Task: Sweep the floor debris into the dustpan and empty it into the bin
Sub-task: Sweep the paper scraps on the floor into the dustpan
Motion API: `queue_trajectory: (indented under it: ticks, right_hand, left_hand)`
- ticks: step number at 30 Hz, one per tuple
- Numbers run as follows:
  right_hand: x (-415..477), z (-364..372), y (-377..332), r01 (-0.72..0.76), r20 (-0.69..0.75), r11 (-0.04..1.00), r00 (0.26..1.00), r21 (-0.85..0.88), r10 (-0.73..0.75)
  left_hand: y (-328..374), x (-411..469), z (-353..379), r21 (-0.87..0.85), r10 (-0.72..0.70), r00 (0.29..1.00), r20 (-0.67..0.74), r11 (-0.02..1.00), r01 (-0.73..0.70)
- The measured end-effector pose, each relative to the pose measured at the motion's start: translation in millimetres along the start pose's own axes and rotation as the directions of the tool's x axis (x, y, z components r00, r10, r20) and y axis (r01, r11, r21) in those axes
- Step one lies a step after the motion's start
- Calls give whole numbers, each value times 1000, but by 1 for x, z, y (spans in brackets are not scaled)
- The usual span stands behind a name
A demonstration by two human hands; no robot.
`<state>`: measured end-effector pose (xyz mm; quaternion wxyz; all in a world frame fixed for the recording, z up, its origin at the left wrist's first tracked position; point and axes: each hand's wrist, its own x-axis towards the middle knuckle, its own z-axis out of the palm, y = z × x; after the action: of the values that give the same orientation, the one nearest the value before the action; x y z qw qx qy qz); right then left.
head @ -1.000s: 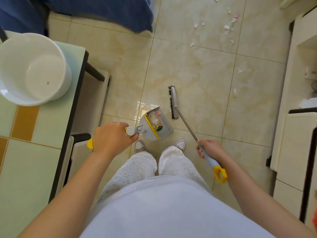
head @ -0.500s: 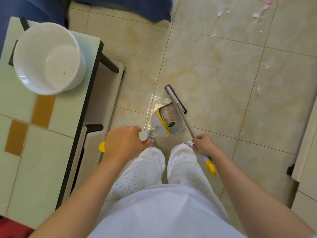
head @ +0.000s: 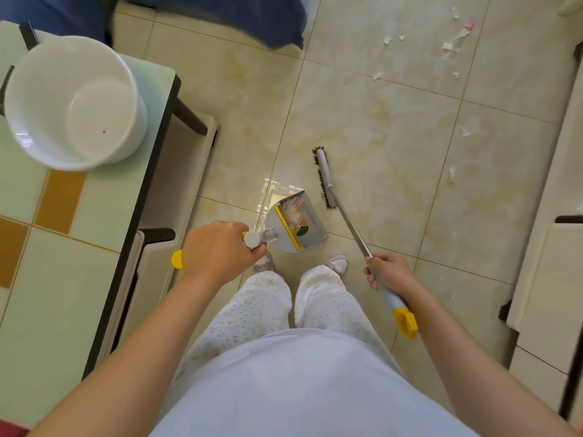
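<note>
My left hand [head: 217,250] grips the yellow-tipped handle of a grey dustpan [head: 310,230], which hangs near the floor in front of my feet. Paper scraps lie inside it behind its yellow comb. My right hand [head: 389,272] grips the long handle of a grey broom [head: 325,178]; its dark bristles rest on the tiles just right of the dustpan. A white bin [head: 74,102] stands on the table at the upper left. It looks empty apart from a small pink speck. Torn paper debris [head: 452,45] is scattered on the floor at the upper right.
The green and tan glass-topped table [head: 63,247] fills the left side, with white stools [head: 186,159] tucked under its edge. Blue fabric [head: 246,17] hangs at the top. White cabinets [head: 555,247] line the right side. Open tiled floor lies between.
The broom head has swung away from the dustpan to its right, and my right hand has moved right with the handle. The dustpan stays held in my left hand.
</note>
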<state>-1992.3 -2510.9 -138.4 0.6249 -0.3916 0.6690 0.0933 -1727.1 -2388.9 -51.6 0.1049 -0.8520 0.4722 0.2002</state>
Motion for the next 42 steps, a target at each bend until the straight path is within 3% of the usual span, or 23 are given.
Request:
queue_trajectory:
  ticks: [11,17,32,42]
  right_hand:
    - [-14,-30,3,-114,-1,976,993,187,116]
    - [-25,-49,17,-153,28,938,988,311,152]
    - [-36,-145,35,6,-176,907,982,420,75]
    - [-14,-208,18,59,-288,818,948,572,133]
  left_hand:
    - [9,-10,-6,-19,1,1000,-30,1000,-1]
    - [35,-10,-8,5,111,993,-48,994,-111]
    - [161,63,-59,47,279,948,-152,960,-275]
    - [250,125,-83,109,452,877,-161,892,-439]
